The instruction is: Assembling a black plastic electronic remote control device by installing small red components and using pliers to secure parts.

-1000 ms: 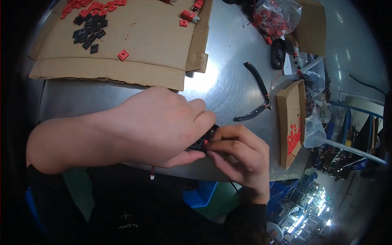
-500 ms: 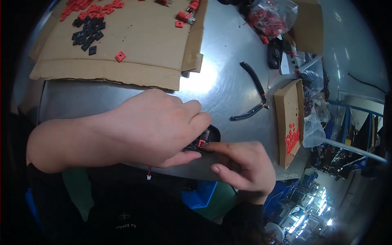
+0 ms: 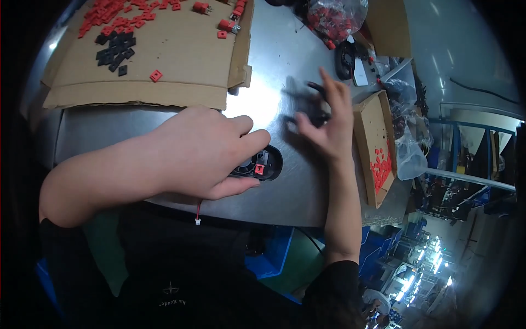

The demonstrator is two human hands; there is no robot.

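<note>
My left hand (image 3: 213, 151) is closed over a black oval plastic housing (image 3: 275, 164) on the metal table, gripping its left part between thumb and fingers. Inside the housing, a small red square piece (image 3: 259, 169) and part of a round fan show beside my thumb. A thin red cable with a white connector (image 3: 198, 221) hangs at the table's near edge below the hand. My right hand (image 3: 330, 118), blurred by motion, hovers by black-handled pliers (image 3: 316, 86) with thumb and fingers apart. Part of the pliers is hidden behind it; no grip on them shows.
A flattened cardboard tray (image 3: 186, 60) at the back left bears red and black square pieces and several red connectors. On the right stands a narrow cardboard box (image 3: 359, 137) with small red parts. Behind it lie a bag of red parts (image 3: 337, 19) and another black housing (image 3: 345, 60).
My right hand has left the red piece in the housing and moved up and away to the pliers. My left hand keeps its hold on the housing. The whole view has shifted slightly.
</note>
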